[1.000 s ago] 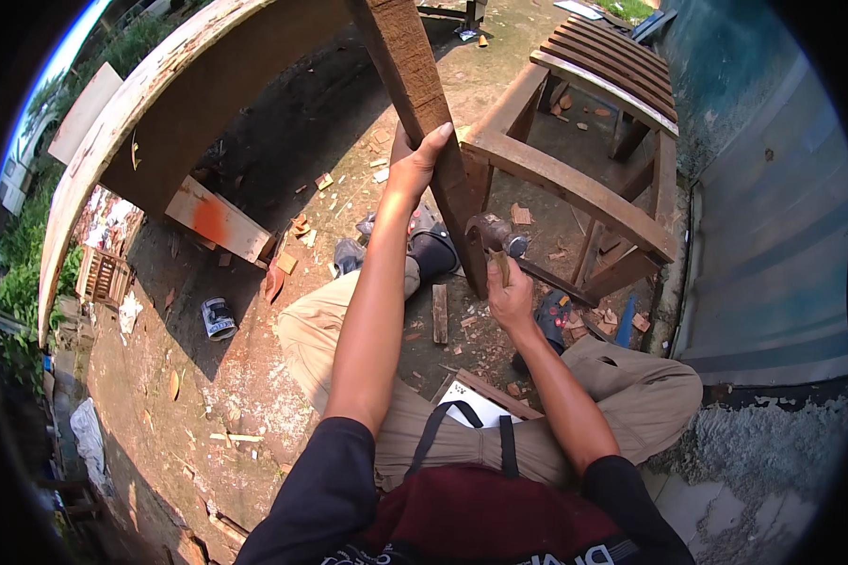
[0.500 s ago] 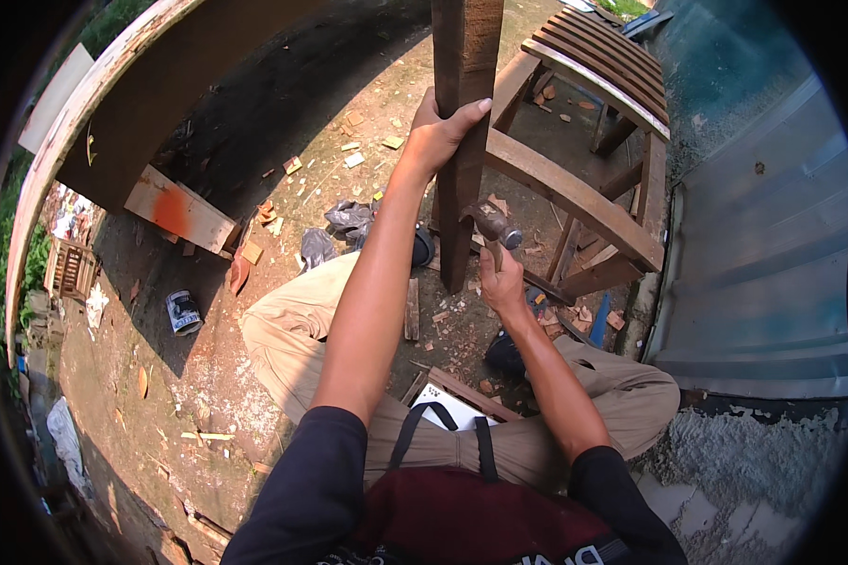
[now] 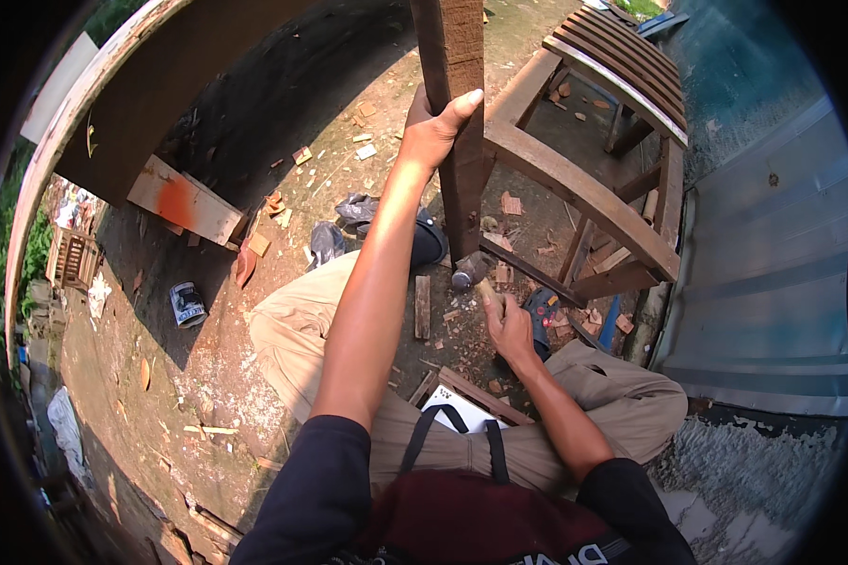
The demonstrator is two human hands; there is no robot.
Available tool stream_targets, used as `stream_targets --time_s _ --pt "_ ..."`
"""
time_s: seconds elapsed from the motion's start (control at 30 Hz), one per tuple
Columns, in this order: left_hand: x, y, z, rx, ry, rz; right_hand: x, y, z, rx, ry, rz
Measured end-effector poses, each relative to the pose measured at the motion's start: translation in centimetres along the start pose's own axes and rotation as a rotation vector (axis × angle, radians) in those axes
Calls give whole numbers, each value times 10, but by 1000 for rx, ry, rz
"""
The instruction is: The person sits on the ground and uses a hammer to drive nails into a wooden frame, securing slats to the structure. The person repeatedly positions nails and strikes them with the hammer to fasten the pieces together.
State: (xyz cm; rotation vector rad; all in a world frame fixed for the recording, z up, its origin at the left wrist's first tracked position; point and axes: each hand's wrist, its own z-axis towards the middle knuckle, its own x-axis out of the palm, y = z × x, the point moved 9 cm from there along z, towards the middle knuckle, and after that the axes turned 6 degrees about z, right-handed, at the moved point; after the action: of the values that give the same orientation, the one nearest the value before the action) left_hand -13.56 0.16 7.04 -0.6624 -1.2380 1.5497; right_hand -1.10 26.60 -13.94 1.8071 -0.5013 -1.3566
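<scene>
As a dark wooden beam (image 3: 464, 174) is held upright by the L hand (image 3: 432, 135) wrapped round it, the R hand (image 3: 509, 330), apart & lower, is clamped on the handle of a hammer (image 3: 469, 271). Hammer head's right by the beam's foot; can't tell if touching. Slatted wooden frame (image 3: 584, 185) stands R, nr the metal-wall (image 3: 763, 273) edge of the ground (image 3: 132, 330); can (image 3: 188, 304) well L.

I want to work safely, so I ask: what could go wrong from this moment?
The hammer in the right hand is low, near the lower end of the wooden beam and close to the right shoe; a stray blow might hit that foot. Only the left hand appears to steady the upright beam, so it could slip or tip if knocked. That hand is bare on rough-looking wood, so splinters are possible.
</scene>
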Motion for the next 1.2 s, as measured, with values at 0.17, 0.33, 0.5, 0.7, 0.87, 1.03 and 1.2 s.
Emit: stream_targets --time_s 0.17,0.33,0.5,0.7,0.87,1.03,1.2 --pt "6 -3 -6 -43 -25 -14 -30 50 4 153 179 552" --pt "20 -3 -12 19 -131 57 -82 95 0 -126 -187 310" --pt "28 -8 -29 -29 -266 246 -120 170 -7 -328 -498 176" --pt "41 -15 -40 -47 -290 347 -89 110 20 -70 -265 -12" --pt "48 -24 -58 59 -287 256 -144 185 0 -240 -402 201" --pt "64 -27 -71 90 -315 298 -99 110 5 0 -307 -2" --pt "57 -26 -68 95 -298 301 -135 95 1 -15 -348 43"
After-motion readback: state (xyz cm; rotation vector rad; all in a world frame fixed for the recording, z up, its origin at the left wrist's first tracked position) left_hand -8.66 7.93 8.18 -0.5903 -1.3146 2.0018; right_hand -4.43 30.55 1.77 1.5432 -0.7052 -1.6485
